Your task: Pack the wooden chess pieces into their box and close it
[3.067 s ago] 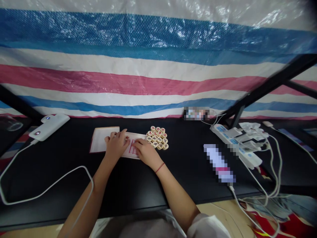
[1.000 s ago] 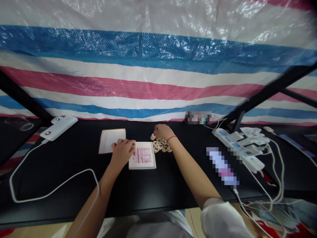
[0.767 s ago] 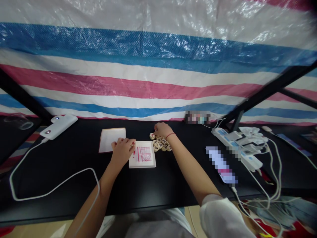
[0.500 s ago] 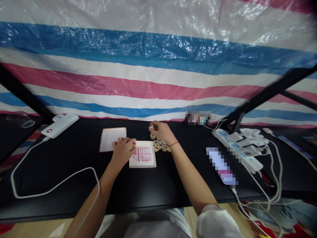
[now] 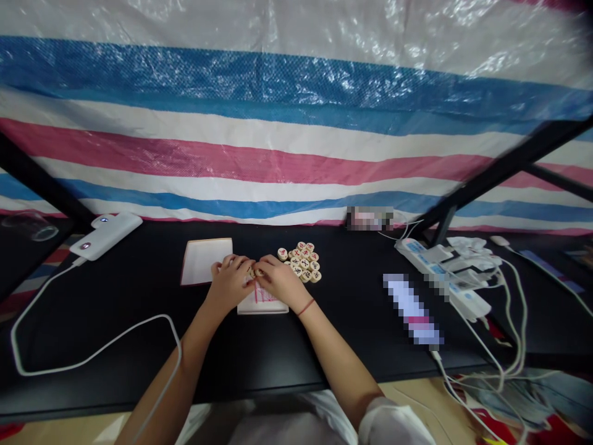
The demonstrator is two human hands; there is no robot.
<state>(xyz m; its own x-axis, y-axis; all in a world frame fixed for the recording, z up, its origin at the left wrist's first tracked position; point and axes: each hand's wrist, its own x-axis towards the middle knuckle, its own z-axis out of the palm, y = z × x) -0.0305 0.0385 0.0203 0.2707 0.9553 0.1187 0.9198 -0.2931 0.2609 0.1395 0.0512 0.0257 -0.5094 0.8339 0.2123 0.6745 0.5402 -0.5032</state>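
Note:
My left hand [image 5: 228, 283] and my right hand [image 5: 279, 282] meet over a small white board with red grid lines [image 5: 259, 303] on the black table [image 5: 139, 303]. Both hands have their fingers curled, and their fingertips pinch round wooden chess pieces [image 5: 254, 271] where they touch. A pile of several round wooden chess pieces [image 5: 302, 261] with red and black characters lies just right of my right hand. A white square lid or tray [image 5: 202, 259] lies left of my left hand.
A white power bank [image 5: 104, 233] with a long white cable [image 5: 92, 355] lies at the far left. White power strips with plugs and cables [image 5: 451, 272] fill the right side. A striped tarp hangs behind the table. Black frame bars cross at both sides.
My right hand went to the pile of pieces, picked one up and came back to the board beside my left hand. My left hand stayed at the board's left edge with its piece.

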